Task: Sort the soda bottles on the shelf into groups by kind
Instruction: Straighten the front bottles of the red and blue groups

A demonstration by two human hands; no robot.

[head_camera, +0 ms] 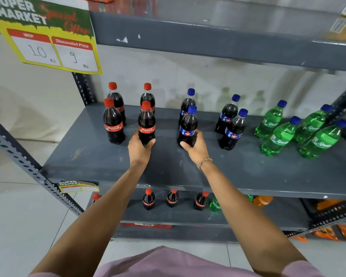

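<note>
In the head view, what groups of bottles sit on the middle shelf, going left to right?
Coca-Cola bottles with red caps → blue-capped cola bottles → green Sprite bottles. The left hand holds a Coca-Cola, the right hand a blue-capped cola.

Twelve upright soda bottles on a grey shelf (208, 172): four red-capped Coca-Cola bottles (113, 124) at left, four blue-capped dark cola bottles (231, 130) in the middle, four green Sprite bottles (278, 136) at right, each kind grouped two by two
</note>
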